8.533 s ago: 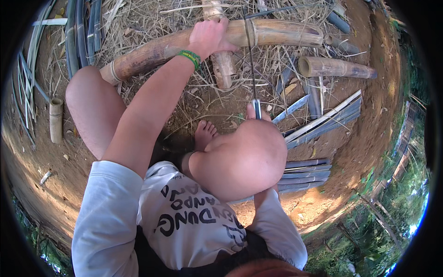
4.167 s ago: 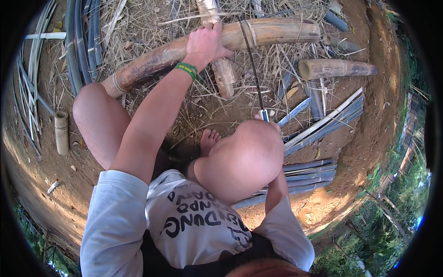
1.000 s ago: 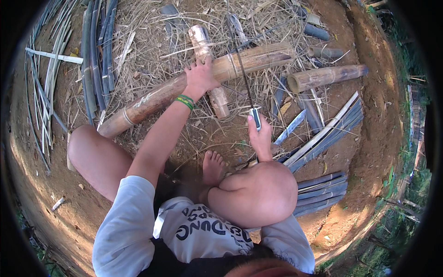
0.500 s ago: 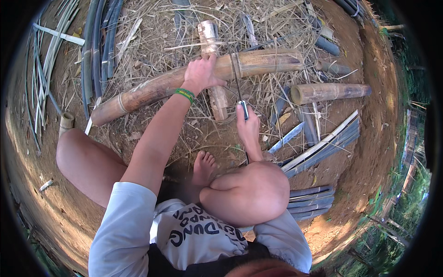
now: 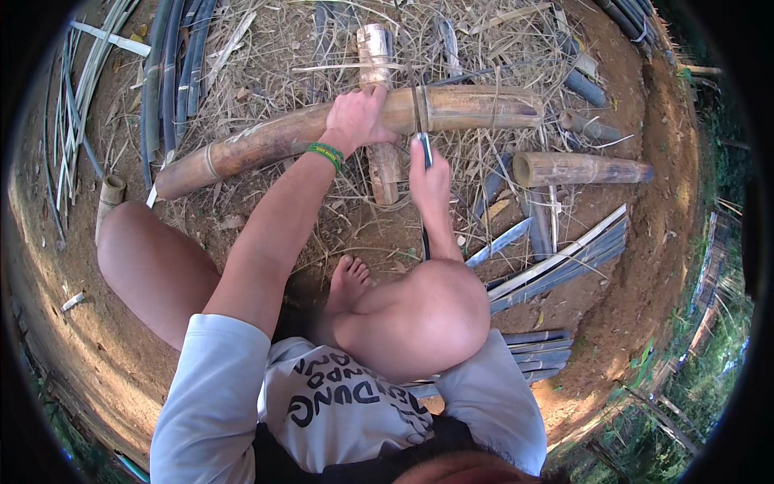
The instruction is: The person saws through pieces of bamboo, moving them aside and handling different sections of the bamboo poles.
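Note:
A thick, slightly bent bamboo pole (image 5: 480, 109) lies across a short piece of log (image 5: 374, 55) on the ground in front of me. My left hand (image 5: 353, 121) grips the pole from above, where it crosses the log, with the thumb spread along its near side. To the right of it, my right hand (image 5: 431, 184) is closed around the handle of a saw (image 5: 418, 109). The saw's long, thin, dark blade lies across the pole close to a node and points away from me. How deep the blade sits cannot be made out.
A shorter hollow bamboo piece (image 5: 584, 168) lies at the right, above split bamboo strips (image 5: 568, 262). Long dark bamboo lengths (image 5: 171, 77) and pale thin strips (image 5: 93, 89) lie at the far left. Dry shavings (image 5: 266, 64) litter the soil. My bare foot (image 5: 348, 278) is near the log.
My right hand and the saw have moved away from me, so the handle is now nearer the pole. My left hand stays on the pole. The view has shifted slightly.

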The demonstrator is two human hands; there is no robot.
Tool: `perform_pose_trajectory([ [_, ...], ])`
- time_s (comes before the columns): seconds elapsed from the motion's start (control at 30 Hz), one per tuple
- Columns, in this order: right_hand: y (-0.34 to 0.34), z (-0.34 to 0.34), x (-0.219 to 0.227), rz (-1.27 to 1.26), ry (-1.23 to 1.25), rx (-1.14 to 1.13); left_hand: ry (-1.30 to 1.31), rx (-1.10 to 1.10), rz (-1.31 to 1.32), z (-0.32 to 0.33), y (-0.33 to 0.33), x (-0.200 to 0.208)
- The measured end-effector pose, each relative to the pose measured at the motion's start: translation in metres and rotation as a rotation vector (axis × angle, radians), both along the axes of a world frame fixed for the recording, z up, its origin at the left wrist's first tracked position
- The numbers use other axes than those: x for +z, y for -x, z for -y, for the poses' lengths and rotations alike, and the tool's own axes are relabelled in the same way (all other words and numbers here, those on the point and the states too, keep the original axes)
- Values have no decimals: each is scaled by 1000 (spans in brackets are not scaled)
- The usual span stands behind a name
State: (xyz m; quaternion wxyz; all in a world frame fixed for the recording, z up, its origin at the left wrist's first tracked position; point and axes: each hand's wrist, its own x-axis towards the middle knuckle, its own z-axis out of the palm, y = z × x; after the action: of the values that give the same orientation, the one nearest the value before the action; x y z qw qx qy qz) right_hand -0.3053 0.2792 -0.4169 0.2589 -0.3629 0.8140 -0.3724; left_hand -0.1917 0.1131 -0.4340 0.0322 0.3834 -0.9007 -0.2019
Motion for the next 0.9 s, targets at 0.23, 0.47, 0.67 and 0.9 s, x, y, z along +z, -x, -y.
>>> perform_pose_trajectory([
  [0.23,-20,-127,-13,77,-144,-97,-66,1,85,16,0,6],
  [0.47,1,-14,-12,-113,-7,-7,-107,-41,89,13,7,17],
  [0.67,-24,-110,-13,22,-203,-35,-114,-31,130,24,-8,14],
  [0.9,-7,-25,-7,-75,-24,11,-65,-18,55,14,-2,5],
])
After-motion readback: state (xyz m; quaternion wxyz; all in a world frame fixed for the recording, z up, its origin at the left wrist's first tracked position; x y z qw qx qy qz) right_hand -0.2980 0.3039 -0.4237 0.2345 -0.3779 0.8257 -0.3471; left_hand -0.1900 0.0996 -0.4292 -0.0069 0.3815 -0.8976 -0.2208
